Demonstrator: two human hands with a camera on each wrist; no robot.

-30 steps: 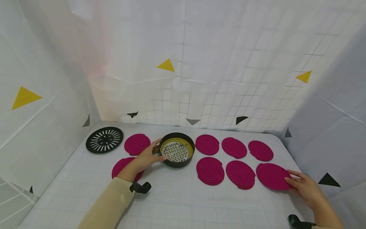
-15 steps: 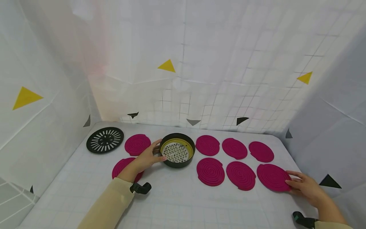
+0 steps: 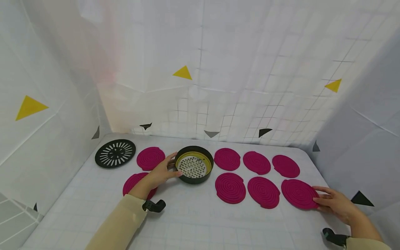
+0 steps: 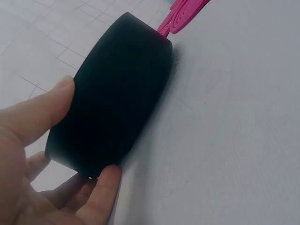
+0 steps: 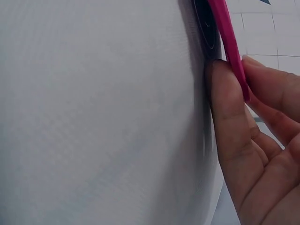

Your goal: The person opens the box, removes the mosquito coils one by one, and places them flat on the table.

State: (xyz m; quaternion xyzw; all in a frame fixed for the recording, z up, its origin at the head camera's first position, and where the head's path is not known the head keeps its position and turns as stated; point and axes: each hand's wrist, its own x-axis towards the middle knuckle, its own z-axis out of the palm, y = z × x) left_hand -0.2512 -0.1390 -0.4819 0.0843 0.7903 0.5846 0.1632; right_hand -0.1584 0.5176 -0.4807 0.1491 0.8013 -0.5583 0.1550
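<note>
In the head view my left hand holds the side of a round black container, which has a yellow inner ring and a perforated grater plate. The left wrist view shows its dark side wall, with thumb and fingers spread round it. At the right, my right hand pinches the edge of a magenta spiral coaster between thumb and fingers. Up close in the right wrist view, the thin coaster edge is tilted off the table where pinched; a dark shape lies just beneath it.
Several more magenta coasters lie flat in two rows, such as one right of the container and one at its left. A coaster is partly hidden under my left forearm. A black slotted disc lies far left. White walls enclose the table.
My right wrist and forearm have swung slightly to the right while the fingers stay at the coaster's edge. The left hand and the container stay in place.
</note>
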